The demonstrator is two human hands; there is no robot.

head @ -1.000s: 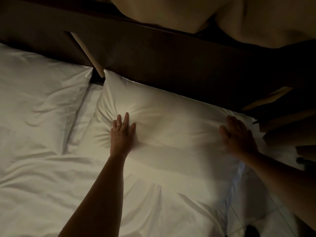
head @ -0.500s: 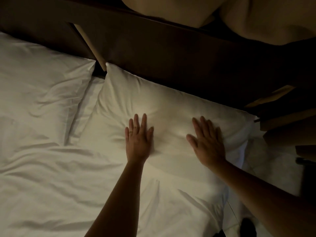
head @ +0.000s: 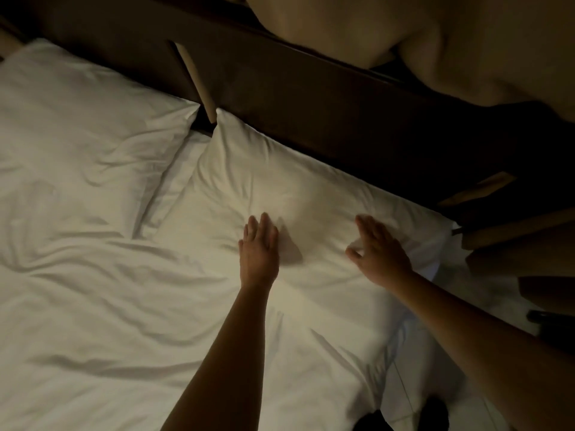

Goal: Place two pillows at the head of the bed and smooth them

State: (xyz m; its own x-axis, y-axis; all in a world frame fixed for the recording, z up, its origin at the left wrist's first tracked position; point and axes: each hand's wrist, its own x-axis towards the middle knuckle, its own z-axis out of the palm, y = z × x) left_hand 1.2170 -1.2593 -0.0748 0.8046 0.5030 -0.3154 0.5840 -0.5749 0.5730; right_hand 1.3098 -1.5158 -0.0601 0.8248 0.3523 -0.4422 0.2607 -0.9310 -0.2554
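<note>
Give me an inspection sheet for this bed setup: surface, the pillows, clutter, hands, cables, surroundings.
Surface: white bed sheet, creased in several places.
Job's things: left pillow and right pillow both lie against the dark headboard, side by side with a narrow gap; both show wrinkles.
Clutter: nothing seen on the bed.
Hands: left hand flat and open on the right pillow; right hand open on the same pillow, blurred, holding nothing.
Cables: nothing seen.
Surroundings: dim room; beige fabric above the headboard; dark furniture to the right of the bed, too dark to identify.
</note>
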